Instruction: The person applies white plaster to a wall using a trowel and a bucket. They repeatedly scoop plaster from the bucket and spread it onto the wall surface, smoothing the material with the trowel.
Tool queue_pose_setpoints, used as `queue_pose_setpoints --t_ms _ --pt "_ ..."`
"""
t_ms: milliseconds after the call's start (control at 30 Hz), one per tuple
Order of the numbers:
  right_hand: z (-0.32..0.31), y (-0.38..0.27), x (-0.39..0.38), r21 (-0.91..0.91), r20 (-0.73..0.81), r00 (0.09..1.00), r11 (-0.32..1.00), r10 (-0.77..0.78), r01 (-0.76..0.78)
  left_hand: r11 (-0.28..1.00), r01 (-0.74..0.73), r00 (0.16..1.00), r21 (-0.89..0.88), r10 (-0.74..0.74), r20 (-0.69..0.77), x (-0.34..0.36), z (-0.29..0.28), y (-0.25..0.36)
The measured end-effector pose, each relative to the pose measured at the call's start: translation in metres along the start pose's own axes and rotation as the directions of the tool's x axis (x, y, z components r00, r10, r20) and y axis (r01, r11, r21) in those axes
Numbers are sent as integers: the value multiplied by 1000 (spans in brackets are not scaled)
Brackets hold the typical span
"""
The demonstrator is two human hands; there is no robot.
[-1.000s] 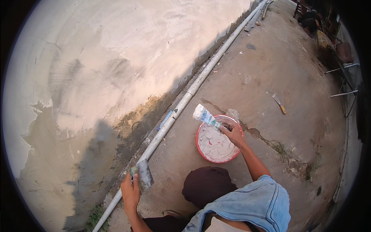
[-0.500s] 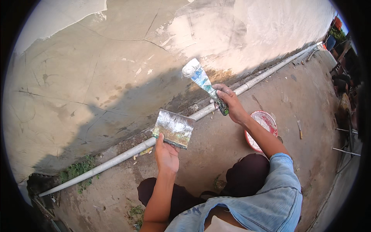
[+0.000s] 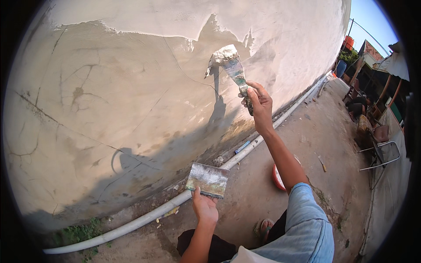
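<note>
My right hand [image 3: 258, 106] grips a putty knife [image 3: 234, 71], raised at the plastered wall [image 3: 109, 61], with a lump of white putty [image 3: 225, 53] on its blade; I cannot tell whether the blade touches the wall. My left hand [image 3: 205, 209] holds a wide flat steel scraper [image 3: 207, 177] lower down, its face streaked grey and white. The upper wall has a paler, ragged-edged coat; below it is cracked grey-beige plaster with shadows. A red-rimmed bucket [image 3: 277, 178] stands on the ground, mostly hidden behind my right forearm.
A white pipe [image 3: 156, 213] runs along the wall's foot, with weeds [image 3: 83, 230] at lower left. A small wooden-handled knife [image 3: 321, 163] lies on the concrete. At the right are a dark-clothed person [image 3: 356, 106], metal-framed furniture [image 3: 379, 157] and a blue drum [image 3: 340, 68].
My right hand has risen from over the bucket toward the wall with the loaded knife. The view has swung up to the wall, and my left hand still holds the scraper.
</note>
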State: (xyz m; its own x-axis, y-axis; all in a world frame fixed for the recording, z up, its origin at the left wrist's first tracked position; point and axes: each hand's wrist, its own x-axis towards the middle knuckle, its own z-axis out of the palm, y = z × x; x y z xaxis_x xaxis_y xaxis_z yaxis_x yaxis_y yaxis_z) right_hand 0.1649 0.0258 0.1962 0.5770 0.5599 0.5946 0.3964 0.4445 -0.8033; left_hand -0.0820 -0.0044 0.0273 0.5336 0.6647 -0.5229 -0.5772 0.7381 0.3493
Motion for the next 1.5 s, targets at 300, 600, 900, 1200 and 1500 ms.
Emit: queue_pose_setpoints --t_ms 300,600,900,1200,1500 --pt "36 50 -20 -364 -82 892 847 -444 388 1000 -12 1000 -18 12 29 -18 -4 9" --pt "100 94 -27 -504 -292 808 801 -511 324 994 -108 991 -12 109 74 -37 -14 30" --pt "132 109 -55 -544 -416 794 821 -443 173 986 -167 984 10 166 64 -47 -13 36" --pt "95 119 -114 -610 -213 944 789 -253 74 961 -274 955 23 269 126 -66 3 37" --pt "-42 -5 -104 -348 217 949 926 227 -142 953 -302 942 21 295 158 -78 9 39"
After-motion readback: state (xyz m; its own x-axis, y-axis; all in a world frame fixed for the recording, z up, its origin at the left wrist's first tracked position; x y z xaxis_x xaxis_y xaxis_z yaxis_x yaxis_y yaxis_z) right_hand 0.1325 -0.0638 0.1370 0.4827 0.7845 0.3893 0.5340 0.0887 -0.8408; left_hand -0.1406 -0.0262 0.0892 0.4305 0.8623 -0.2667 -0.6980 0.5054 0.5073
